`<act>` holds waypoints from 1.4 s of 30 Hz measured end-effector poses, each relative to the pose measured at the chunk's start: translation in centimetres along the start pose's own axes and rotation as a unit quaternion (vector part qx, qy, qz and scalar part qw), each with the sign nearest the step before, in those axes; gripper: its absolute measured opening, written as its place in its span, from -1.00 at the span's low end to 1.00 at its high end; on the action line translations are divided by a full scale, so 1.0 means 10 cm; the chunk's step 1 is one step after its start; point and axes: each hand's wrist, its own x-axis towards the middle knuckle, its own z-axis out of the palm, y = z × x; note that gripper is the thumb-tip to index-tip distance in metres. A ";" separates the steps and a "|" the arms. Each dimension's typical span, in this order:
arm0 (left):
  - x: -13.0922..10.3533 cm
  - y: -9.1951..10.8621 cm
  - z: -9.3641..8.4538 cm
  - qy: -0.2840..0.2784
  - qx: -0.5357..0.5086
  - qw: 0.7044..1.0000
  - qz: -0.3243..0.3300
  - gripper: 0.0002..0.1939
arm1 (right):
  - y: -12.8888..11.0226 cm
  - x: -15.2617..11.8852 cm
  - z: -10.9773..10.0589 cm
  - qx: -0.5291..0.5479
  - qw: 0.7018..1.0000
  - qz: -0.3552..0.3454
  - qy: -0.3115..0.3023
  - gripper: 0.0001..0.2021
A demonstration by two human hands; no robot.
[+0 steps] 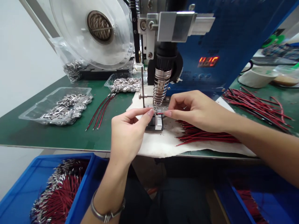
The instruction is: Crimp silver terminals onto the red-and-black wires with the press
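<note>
Low in front of the machine (198, 40), at the jig (159, 123) under its spring, the right hand (198, 110) grasped a short red-and-black wire (160, 113) between thumb and forefinger, the wire lying across the jig. The left hand (127, 133) was closed in a pinch from the other side, its fingertips right at the wire's end; whatever it gripped was too small and covered to tell. This piece looked partway through, and whether its end was already joined to a metal part could not be told. Left of the machine on the green counter (70, 137), a near tray (35, 109) and a farther tray (109, 81) held many loose metal parts, and three wires (101, 110) lay side by side, seemingly with metal parts at their far ends. Below and left of the machine, a blue bin (21, 183) held a big heap of wires tipped with metal parts, which seemed the done share. In front of the machine, a bundle (205, 137) of wires lay on the cloth (158, 147) under the right hand, and to its right was another pile (257, 107); both looked left to do. A second bin (275, 199), below and right of the machine, held more wires, their state unclear
</note>
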 end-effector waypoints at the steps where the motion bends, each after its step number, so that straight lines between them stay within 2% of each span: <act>1: 0.00 0.00 0.00 0.000 0.001 1.000 0.000 -0.77 | 0.00 0.00 0.01 -0.001 1.000 -0.001 0.005 -0.71; 6: -0.01 0.02 0.00 0.001 0.004 1.000 0.000 -0.81 | -0.03 -0.01 0.03 -0.007 1.000 -0.006 0.025 -0.74; 13: 0.00 0.01 0.01 -0.005 -0.004 1.000 0.011 -0.78 | -0.02 -0.04 0.02 -0.007 1.000 0.014 0.019 -0.73; 22: -0.01 0.02 0.01 0.001 -0.016 1.000 0.013 -0.79 | -0.06 -0.04 0.01 0.002 0.999 0.029 0.014 -0.60; 36: -0.01 0.01 0.00 -0.003 0.000 1.000 0.018 -0.76 | -0.06 -0.03 0.03 0.014 1.000 0.024 0.009 -0.62; 42: -0.01 0.01 0.00 -0.004 -0.003 1.000 0.018 -0.76 | -0.05 -0.04 0.02 0.013 1.000 0.025 0.012 -0.70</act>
